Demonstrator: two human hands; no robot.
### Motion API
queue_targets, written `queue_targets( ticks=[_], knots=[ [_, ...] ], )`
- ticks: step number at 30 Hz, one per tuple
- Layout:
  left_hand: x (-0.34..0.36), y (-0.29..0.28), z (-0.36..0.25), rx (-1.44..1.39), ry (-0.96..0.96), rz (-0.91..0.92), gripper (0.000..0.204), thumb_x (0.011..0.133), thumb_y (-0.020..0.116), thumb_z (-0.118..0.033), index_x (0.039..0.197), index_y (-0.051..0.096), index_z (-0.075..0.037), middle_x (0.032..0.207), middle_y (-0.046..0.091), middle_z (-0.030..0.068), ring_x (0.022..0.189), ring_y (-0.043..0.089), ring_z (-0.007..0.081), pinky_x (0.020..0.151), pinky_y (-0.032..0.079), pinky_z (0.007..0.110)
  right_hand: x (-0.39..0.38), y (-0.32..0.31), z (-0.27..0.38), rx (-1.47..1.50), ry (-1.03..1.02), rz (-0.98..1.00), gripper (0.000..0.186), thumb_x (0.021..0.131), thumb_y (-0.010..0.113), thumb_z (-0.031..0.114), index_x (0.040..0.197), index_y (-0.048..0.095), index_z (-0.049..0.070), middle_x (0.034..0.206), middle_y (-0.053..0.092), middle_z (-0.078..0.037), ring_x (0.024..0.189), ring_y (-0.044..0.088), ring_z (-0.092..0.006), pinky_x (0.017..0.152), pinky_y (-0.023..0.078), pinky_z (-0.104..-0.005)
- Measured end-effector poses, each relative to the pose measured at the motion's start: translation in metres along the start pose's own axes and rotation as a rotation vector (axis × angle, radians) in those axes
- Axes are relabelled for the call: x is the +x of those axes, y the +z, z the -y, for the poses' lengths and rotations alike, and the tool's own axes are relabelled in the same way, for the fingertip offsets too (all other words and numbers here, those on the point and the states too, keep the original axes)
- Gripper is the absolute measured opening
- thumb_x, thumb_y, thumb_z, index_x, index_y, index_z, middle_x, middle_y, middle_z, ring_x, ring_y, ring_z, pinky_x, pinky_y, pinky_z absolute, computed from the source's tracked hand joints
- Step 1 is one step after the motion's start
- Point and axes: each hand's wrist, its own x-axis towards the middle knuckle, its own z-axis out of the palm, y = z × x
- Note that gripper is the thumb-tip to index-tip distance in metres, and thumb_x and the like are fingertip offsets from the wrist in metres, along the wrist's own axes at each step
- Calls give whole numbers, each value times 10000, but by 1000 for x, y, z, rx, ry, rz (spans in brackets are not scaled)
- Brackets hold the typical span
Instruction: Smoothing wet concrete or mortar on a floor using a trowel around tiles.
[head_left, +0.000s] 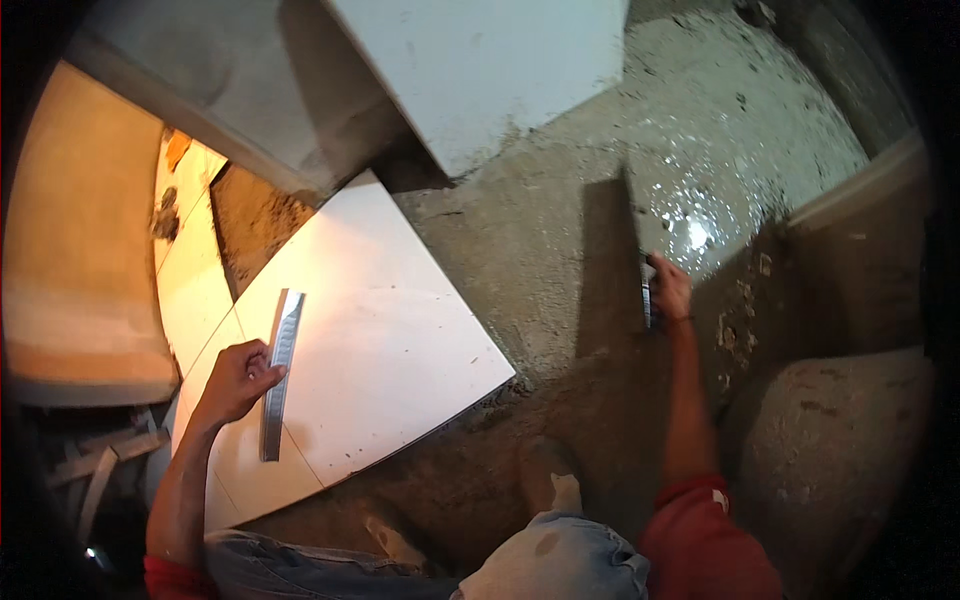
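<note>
My left hand point(240, 381) is closed around a flat silver metal bar point(283, 345), with thumb and fingers pinching its edge. The bar is upright in the picture, over a large white tile point(380, 330); whether it touches the tile I cannot tell. On the right, my right hand point(671, 289) grips a thin-bladed tool that looks like a trowel point(634, 212), seen nearly edge-on above the mortar. Its shadow falls to the left. Wet grey mortar point(560, 220) spreads across the floor beyond the white tile, glossy with water under the tool's far side.
A white slab point(500, 70) leans in at the top, next to a grey panel point(230, 90). Lit tiles point(190, 260) and brown sand point(250, 225) lie at left, near a curved pale surface point(85, 260). Wood scraps point(105, 460) sit lower left. My knees are at the bottom.
</note>
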Motion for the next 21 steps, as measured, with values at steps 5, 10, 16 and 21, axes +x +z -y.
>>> queue_targets(
  ticks=[5, 10, 16, 21],
  knots=[
    [12, 14, 5, -8, 89, 45, 322, 867, 747, -250, 769, 567, -2, 620, 486, 1, 588, 446, 89, 542, 397, 280, -35, 29, 21, -26, 55, 226, 314, 986, 599, 407, 1079, 697, 124, 556, 345, 104, 415, 297, -17, 352, 192, -220],
    [19, 24, -11, -46, 70, 87, 320, 877, 745, -256, 781, 586, 4, 626, 510, 9, 591, 478, 91, 548, 408, 274, -37, 160, 15, -17, -16, 612, 293, 972, 635, 389, 990, 698, 103, 554, 357, 101, 433, 333, -42, 390, 260, -250],
    [-5, 7, 5, -49, 67, 56, 276, 883, 738, -206, 787, 578, -3, 632, 492, -6, 599, 462, 74, 558, 407, 260, -3, 175, 15, -68, 73, 405, 337, 951, 649, 419, 963, 694, 85, 563, 412, 55, 444, 389, -67, 400, 283, -237],
    [-10, 3, 27, -108, -19, 57, 250, 873, 746, -176, 815, 606, 23, 654, 582, 44, 613, 545, 96, 562, 448, 284, -28, 121, 21, 83, 113, 355, 323, 963, 623, 408, 1029, 673, 96, 566, 423, 50, 432, 375, -76, 398, 288, -238]
  ],
)
